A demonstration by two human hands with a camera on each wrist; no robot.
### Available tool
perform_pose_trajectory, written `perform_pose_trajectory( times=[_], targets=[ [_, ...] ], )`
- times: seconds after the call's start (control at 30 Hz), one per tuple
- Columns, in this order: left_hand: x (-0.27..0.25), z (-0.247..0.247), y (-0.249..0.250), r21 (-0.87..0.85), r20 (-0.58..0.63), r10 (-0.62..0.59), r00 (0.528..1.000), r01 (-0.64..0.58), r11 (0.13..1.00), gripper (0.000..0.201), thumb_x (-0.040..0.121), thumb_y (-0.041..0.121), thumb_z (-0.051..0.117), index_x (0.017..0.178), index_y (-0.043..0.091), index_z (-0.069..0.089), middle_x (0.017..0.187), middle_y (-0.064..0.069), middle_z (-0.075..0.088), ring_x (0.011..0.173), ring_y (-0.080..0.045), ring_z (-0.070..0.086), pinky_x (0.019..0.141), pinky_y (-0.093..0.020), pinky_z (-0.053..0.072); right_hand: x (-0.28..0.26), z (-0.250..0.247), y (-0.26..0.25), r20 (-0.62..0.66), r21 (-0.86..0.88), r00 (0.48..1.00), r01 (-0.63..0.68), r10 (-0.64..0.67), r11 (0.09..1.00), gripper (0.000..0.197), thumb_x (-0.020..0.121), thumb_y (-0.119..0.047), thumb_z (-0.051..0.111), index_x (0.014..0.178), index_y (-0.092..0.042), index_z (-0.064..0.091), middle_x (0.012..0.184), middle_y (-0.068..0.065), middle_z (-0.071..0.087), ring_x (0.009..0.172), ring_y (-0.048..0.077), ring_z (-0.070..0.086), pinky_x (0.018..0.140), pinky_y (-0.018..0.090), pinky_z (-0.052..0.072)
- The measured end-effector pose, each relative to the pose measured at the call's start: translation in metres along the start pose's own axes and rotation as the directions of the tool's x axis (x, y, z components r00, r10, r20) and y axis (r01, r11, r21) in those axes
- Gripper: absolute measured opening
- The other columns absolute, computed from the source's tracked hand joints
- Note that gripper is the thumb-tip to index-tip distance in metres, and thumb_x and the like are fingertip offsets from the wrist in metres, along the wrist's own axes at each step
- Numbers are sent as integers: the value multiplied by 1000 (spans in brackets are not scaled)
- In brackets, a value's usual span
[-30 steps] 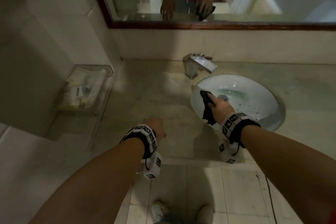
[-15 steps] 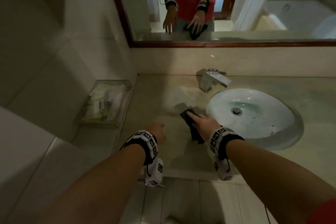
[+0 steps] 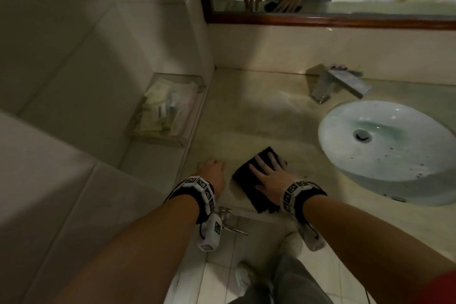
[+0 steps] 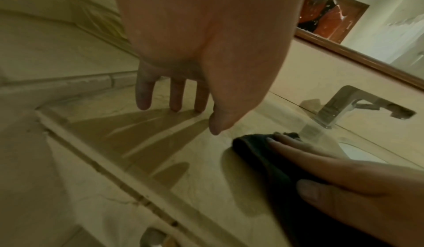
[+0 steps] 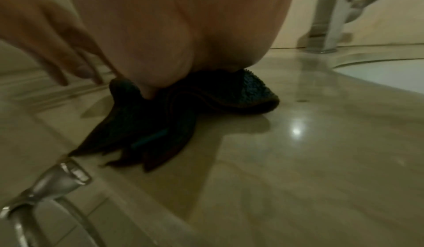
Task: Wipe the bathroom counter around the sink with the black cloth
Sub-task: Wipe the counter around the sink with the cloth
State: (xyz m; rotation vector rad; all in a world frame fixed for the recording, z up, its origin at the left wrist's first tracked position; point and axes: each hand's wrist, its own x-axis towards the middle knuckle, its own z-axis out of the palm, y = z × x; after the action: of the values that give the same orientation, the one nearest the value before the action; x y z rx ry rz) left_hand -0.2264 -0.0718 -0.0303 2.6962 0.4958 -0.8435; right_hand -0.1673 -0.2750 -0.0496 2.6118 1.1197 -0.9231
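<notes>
The black cloth (image 3: 244,177) (image 4: 257,153) (image 5: 160,124) lies folded on the beige counter (image 3: 259,111), left of the white sink (image 3: 407,155) and near the front edge. My right hand (image 3: 267,170) (image 4: 321,160) lies flat on top of it with straight, spread fingers pressing it down. My left hand (image 3: 213,170) (image 4: 176,95) is just left of the cloth. Its straight fingers point down with their tips on the counter, and it holds nothing. The chrome faucet (image 3: 333,84) (image 5: 332,15) stands behind the sink.
A clear tray (image 3: 197,81) with toiletry packets sits on a ledge at the left, against the tiled wall. A framed mirror (image 3: 345,20) hangs above the backsplash. A metal fitting (image 3: 227,219) (image 5: 57,178) sticks out below the counter's front edge.
My right hand has carried the cloth from the sink's left rim out onto the counter, leftward and toward the front edge, and now lies flat on it. The left hand stays on the counter.
</notes>
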Motion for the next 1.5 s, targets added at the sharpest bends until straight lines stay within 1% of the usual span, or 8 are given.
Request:
perform_pose_trajectory(
  times=[0.13, 0.27, 0.47, 0.7, 0.9, 1.1, 1.3, 1.5],
  targets=[
    [4, -6, -6, -52, -41, -5, 999, 3, 999, 54, 95, 20, 49, 148, 19, 35, 148, -7, 39, 132, -33, 38, 110, -41, 35, 26, -8, -43, 4, -50, 994, 109, -109, 993, 66, 101, -53, 25, 153, -35, -11, 158, -4, -26, 143, 34, -28, 118, 51, -11],
    [10, -10, -11, -97, -92, -31, 995, 22, 995, 49, 93, 18, 45, 141, 29, 43, 142, -2, 46, 128, -28, 43, 107, -44, 37, 53, -16, -68, -7, -73, 985, 173, -174, 982, 68, 99, -58, 26, 153, -36, -9, 158, -5, -26, 143, 33, -28, 118, 51, -13],
    [25, -19, -23, -147, -132, -217, 967, 198, 969, 61, 94, 21, 49, 150, 27, 26, 154, -6, 25, 138, -31, 28, 115, -43, 29, 91, -38, -73, -33, -59, 977, 207, -209, 977, 72, 95, -67, 23, 152, -37, -11, 159, -6, -24, 143, 32, -30, 114, 50, -19],
    [45, -25, -23, -220, -161, -307, 938, 269, 938, 64, 90, 27, 51, 149, 27, 26, 154, -4, 24, 133, -32, 29, 104, -49, 38, 145, -74, -46, -115, -37, 973, 195, -198, 980, 70, 96, -63, 27, 153, -38, -5, 161, -6, -17, 146, 32, -22, 118, 50, -12],
    [84, -42, -5, -210, -173, -299, 939, 261, 942, 70, 94, 41, 49, 154, 26, 17, 162, -4, 3, 142, -34, 18, 117, -48, 22, 192, -112, -16, -98, -13, 976, 193, -194, 981, 68, 97, -61, 25, 153, -38, -5, 161, -6, -18, 145, 32, -22, 118, 50, -11],
    [111, -54, 7, -234, -167, -323, 931, 281, 931, 63, 94, 28, 52, 151, 27, 25, 160, -7, 13, 142, -32, 21, 113, -48, 29, 249, -155, 26, -74, -53, 991, 106, -110, 993, 69, 97, -64, 20, 153, -37, -9, 161, -4, -17, 147, 33, -18, 118, 51, -7],
    [111, -54, 4, -142, -78, -297, 952, 284, 948, 73, 91, 40, 56, 152, 37, 15, 162, -2, 5, 145, -35, 11, 109, -61, 27, 282, -191, 69, -66, 11, 998, -7, 7, 1000, 69, 97, -63, 20, 153, -36, -9, 161, -5, -20, 147, 34, -17, 119, 53, -3],
    [117, -58, 4, -145, -106, -308, 946, 292, 946, 73, 87, 35, 62, 150, 33, 26, 156, -3, 18, 140, -35, 19, 103, -60, 35, 272, -173, 52, -114, -94, 986, 115, -125, 989, 68, 97, -62, 20, 154, -35, -7, 162, -1, -14, 147, 37, -13, 118, 56, -3]
  ],
)
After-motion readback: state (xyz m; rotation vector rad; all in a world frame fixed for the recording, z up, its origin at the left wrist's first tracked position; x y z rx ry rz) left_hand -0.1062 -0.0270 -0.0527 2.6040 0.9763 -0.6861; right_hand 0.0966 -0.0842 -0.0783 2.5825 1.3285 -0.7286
